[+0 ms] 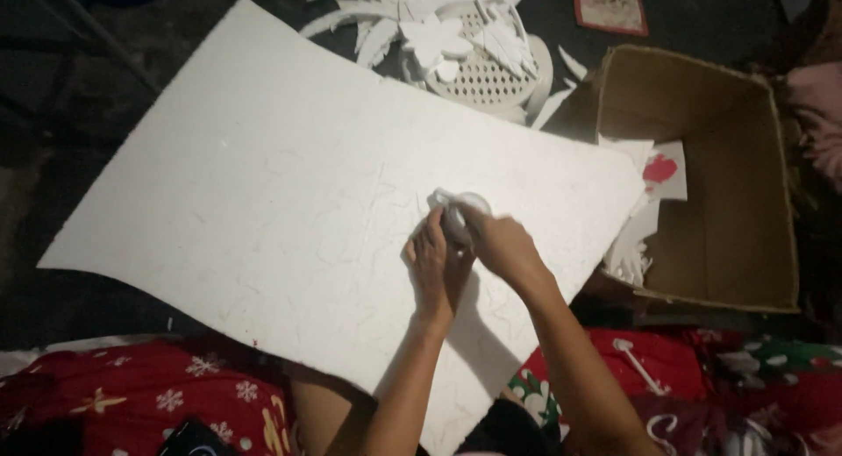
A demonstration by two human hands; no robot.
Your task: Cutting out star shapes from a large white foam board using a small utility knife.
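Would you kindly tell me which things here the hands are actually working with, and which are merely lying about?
In hand:
- left hand and right hand, together on a small white object
- large white foam sheet beneath them

Lying about:
- cardboard box
- white basket with leaf cut-outs
- red patterned cloth
- white stick

- The small whitish object point(458, 212) is partly rounded, with a pale disc-like part showing at its upper right; blur hides its exact kind. It sits low against the white foam sheet, right of the sheet's middle and near its right edge.
- The white foam sheet point(281, 202) is large, flat and roughly rectangular, lying skewed with one corner pointing away. Faint scored lines and small dents mark its surface, most thickly around the small object.
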